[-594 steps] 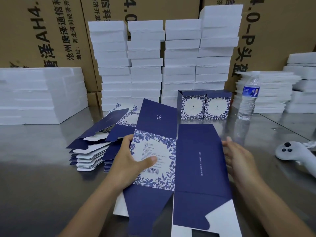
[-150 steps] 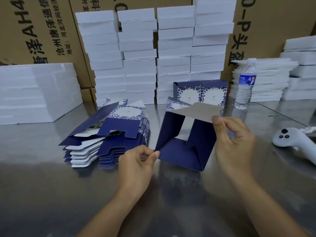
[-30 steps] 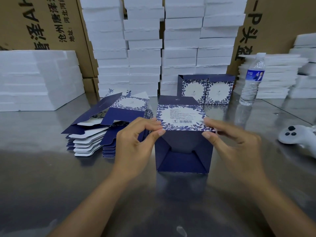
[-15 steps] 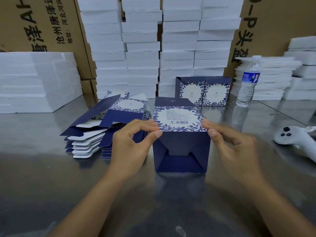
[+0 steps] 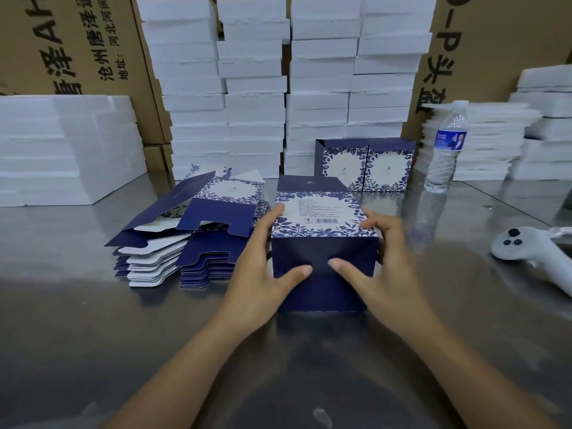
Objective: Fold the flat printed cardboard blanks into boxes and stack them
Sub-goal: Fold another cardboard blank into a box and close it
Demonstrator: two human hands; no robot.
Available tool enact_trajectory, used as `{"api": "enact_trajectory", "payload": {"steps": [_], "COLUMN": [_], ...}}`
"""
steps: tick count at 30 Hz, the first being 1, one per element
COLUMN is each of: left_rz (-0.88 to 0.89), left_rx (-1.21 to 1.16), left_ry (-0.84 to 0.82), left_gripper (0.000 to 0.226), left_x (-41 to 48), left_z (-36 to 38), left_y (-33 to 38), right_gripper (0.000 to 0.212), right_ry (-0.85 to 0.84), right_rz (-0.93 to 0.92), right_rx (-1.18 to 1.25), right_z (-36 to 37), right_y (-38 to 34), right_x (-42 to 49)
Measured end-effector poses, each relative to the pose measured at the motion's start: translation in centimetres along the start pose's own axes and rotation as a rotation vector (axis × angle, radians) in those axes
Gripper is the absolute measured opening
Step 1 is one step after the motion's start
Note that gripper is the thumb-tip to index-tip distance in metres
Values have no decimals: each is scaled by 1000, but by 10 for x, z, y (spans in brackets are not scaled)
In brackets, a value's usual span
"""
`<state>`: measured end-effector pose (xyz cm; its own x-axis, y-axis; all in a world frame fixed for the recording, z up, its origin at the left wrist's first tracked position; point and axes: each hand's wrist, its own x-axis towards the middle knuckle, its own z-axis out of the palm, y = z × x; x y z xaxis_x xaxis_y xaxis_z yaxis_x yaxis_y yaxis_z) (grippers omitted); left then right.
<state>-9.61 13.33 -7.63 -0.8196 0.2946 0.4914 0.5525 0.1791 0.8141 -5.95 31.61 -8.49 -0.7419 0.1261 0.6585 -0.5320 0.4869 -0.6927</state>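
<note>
Navy card forms the near end face of the box (image 5: pixel 322 292), which lies on its side on the steel table (image 5: pixel 93 335) directly in front of you. It sits just right of the pile of flat blanks (image 5: pixel 201 230).

**Hand position.** Your left hand (image 5: pixel 263 270) grips the left wall of the box, with its fingers on the printed upper panel. Your right hand (image 5: pixel 383 267) grips the right wall in the same way. Both thumbs (image 5: pixel 297 271) lie flat across the navy face, tips close together near its middle.

**Step in hand (judged).** You are closing the end flap.

1. Press with both thumbs at once and with equal force, so that the flap goes in square and not skewed.
2. Brace the side walls with your fingers while you press. Without this support the walls are likely to bow outward and the tuck will bind.
3. Direct the pressure along the fold line, not into the centre of the panel, where thin card may dent.
4. Check that the flap edge sits flush with the printed panel above it. Whether the tuck tab is fully seated is not visible from here, so confirm it by feel.

**Next placement.** Two finished boxes (image 5: pixel 365 165) stand side by side behind the work. Set this box with them only once all its corners are square.
</note>
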Motion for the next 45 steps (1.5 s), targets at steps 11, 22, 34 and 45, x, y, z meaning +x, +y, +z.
{"api": "enact_trajectory", "payload": {"steps": [11, 22, 34, 45], "left_rz": [32, -13, 175, -87], "left_rx": [87, -106, -55, -369], "left_ry": [216, 162, 213, -29], "left_gripper": [69, 60, 35, 88], "left_x": [2, 1, 0, 5], "left_z": [15, 4, -6, -8], "left_y": [-4, 6, 8, 2], "right_gripper": [54, 23, 115, 55], "right_ry": [139, 232, 23, 238], "right_rz": [-81, 123, 478, -78], "right_rx": [-126, 269, 674, 110], "right_z": [9, 10, -3, 10], "right_y": [3, -7, -14, -23], "right_x": [7, 10, 11, -6]}}
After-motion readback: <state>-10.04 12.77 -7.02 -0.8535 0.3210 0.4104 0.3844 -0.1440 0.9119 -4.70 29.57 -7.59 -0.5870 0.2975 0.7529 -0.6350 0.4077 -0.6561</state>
